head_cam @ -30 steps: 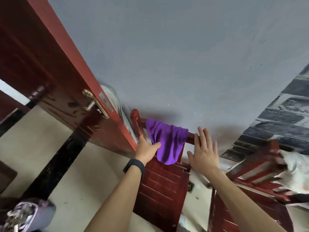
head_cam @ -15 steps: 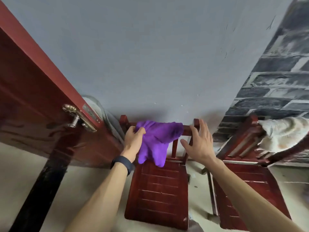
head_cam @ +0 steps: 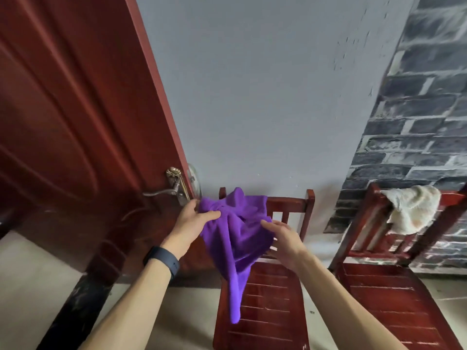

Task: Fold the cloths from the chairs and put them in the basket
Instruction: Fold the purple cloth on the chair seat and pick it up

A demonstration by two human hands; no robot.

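Well, where is the purple cloth [head_cam: 237,233] seen?
— It is seen in the middle of the frame, a bit below the center. It is held up in the air, in front of the back of the middle chair [head_cam: 267,299]. One long end is hung down over the seat.

So what is done by the left hand [head_cam: 194,223]?
— The top left edge of the purple cloth is pinched by it. The thumb is laid on the front and the fingers are curled behind. A dark band [head_cam: 163,260] is worn on that wrist.

And the right hand [head_cam: 283,238]?
— It is seen just right of the cloth. Its fingers are held mostly straight and are laid against the cloth's right side. The cloth is touched there, but it is not wrapped by the fingers.

Is another cloth seen?
— Yes. A cream cloth [head_cam: 409,210] is draped over the top rail of a second chair [head_cam: 384,294], at the right edge of the frame. It is well apart from both hands.

What else is shown?
— A big red door [head_cam: 63,122] is seen at the left, and its metal handle [head_cam: 161,192] is found just left of the left hand. A gray wall [head_cam: 265,97] is seen behind the middle chair. Dark bricks [head_cam: 417,135] are shown at the upper right.
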